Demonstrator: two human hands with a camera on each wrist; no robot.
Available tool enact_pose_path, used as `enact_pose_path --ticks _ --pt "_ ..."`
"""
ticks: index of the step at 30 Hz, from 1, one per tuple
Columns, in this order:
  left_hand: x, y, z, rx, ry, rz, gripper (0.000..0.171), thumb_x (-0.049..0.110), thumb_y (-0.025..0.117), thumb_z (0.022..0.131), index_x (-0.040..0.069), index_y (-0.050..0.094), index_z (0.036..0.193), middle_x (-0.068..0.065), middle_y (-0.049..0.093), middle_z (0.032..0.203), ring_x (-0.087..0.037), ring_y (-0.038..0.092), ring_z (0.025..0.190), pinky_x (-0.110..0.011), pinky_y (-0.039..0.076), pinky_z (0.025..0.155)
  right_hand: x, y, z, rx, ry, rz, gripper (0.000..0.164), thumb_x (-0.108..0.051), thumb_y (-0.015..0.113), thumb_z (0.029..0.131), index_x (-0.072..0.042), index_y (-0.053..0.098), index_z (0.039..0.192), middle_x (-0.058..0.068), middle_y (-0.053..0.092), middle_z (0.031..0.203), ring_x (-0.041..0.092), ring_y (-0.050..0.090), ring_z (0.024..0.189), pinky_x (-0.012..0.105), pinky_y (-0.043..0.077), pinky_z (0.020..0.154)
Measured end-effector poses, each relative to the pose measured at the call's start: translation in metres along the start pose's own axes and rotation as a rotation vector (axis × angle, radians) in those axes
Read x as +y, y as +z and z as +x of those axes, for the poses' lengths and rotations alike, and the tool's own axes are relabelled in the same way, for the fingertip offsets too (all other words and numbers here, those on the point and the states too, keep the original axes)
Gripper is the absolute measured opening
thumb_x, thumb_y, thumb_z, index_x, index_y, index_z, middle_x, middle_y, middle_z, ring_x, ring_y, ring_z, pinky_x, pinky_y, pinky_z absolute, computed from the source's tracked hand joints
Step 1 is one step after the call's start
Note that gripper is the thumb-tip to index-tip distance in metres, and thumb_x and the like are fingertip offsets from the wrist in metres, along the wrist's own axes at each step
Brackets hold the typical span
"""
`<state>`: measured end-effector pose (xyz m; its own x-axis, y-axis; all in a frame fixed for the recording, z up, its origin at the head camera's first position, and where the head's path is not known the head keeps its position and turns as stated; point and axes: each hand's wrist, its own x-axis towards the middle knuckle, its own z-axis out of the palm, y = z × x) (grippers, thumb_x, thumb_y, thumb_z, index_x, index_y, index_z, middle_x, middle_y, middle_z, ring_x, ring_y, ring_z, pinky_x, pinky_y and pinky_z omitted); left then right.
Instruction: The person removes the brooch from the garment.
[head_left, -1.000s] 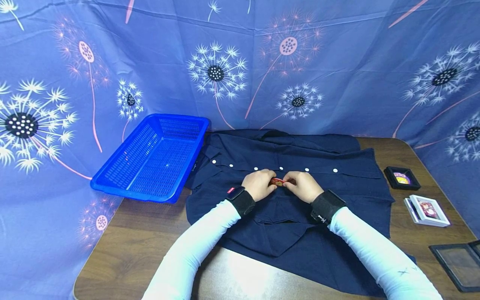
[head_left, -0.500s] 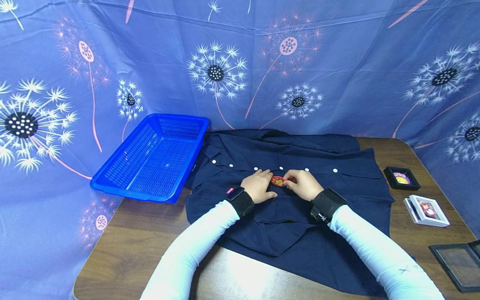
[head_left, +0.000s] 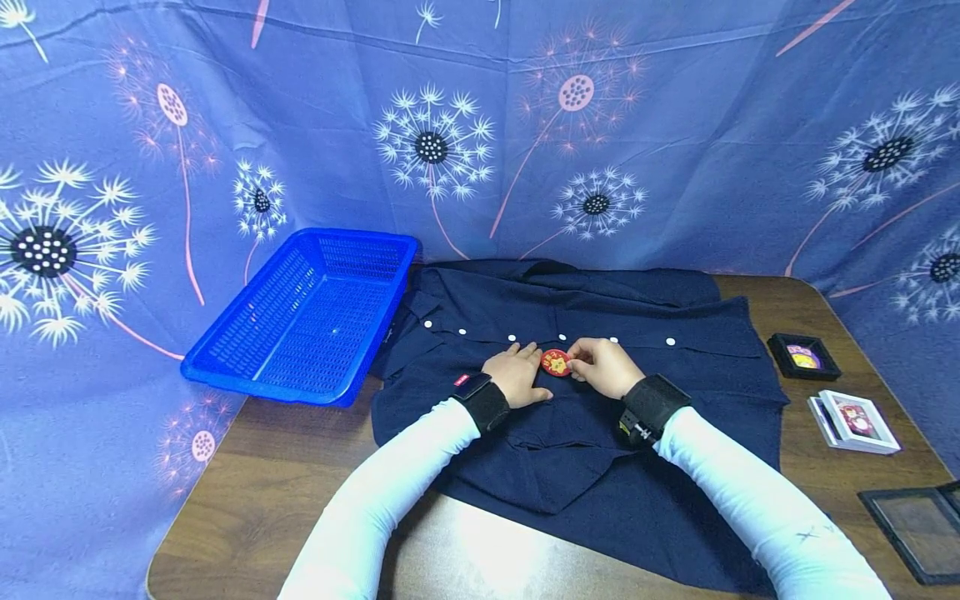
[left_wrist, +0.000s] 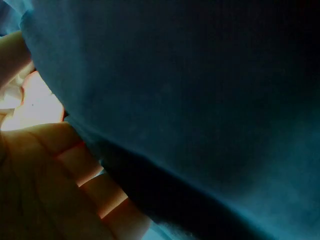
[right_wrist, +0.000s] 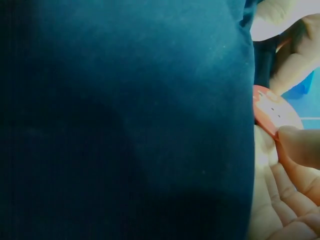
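A round red badge with a yellow figure [head_left: 556, 362] is near the middle of a dark navy shirt [head_left: 697, 400] laid out on the table. My right hand [head_left: 606, 368] pinches the badge's right edge between thumb and fingers; the right wrist view shows the thumb [right_wrist: 300, 145] over the badge [right_wrist: 272, 107]. My left hand [head_left: 516, 377] rests on the shirt just left of the badge, fingers straight and thumb spread. In the left wrist view, the left palm [left_wrist: 45, 185] lies along the dark cloth [left_wrist: 165, 90]. A row of white buttons [head_left: 562, 337] runs behind both hands.
A blue plastic basket [head_left: 292, 392] stands at the left. On the right side of the wooden table [head_left: 247, 483] are a black framed box [head_left: 787, 367], white frames with a picture [head_left: 858, 421] and a black frame with a clear panel [head_left: 885, 537]. A flowered curtain [head_left: 487, 67] hangs behind.
The left fingers have let go of the badge and straightened onto the shirt. The badge has tilted so its face shows upward, its right edge pinched by the right hand.
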<state>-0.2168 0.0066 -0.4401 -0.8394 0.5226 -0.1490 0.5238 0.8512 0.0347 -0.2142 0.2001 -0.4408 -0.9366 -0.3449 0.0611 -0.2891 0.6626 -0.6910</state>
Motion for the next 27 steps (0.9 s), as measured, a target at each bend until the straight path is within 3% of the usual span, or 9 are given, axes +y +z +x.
enact_pose_path --ticks 9,27 --pt "0.0014 -0.0034 0.0003 -0.057 -0.022 0.019 0.080 0.060 0.058 0.090 0.011 0.039 0.150 -0.006 0.035 0.159 -0.028 0.037 0.144 -0.036 0.034 0.116 0.0028 -0.0016 0.0029 -0.061 0.075 0.100 0.011 0.001 0.058 0.094 0.009 0.064 0.098 0.019 0.070 0.083 0.022 0.071 0.074 0.032 0.060 0.067" --pt "0.0038 -0.0045 0.0020 -0.102 -0.048 0.052 0.081 0.063 0.054 0.090 0.014 0.037 0.152 -0.002 0.030 0.161 -0.025 0.034 0.147 -0.034 0.031 0.118 0.0027 -0.0005 0.0008 -0.094 0.124 0.190 0.012 0.002 0.057 0.094 0.012 0.063 0.096 0.019 0.070 0.082 0.019 0.071 0.071 0.028 0.059 0.064"
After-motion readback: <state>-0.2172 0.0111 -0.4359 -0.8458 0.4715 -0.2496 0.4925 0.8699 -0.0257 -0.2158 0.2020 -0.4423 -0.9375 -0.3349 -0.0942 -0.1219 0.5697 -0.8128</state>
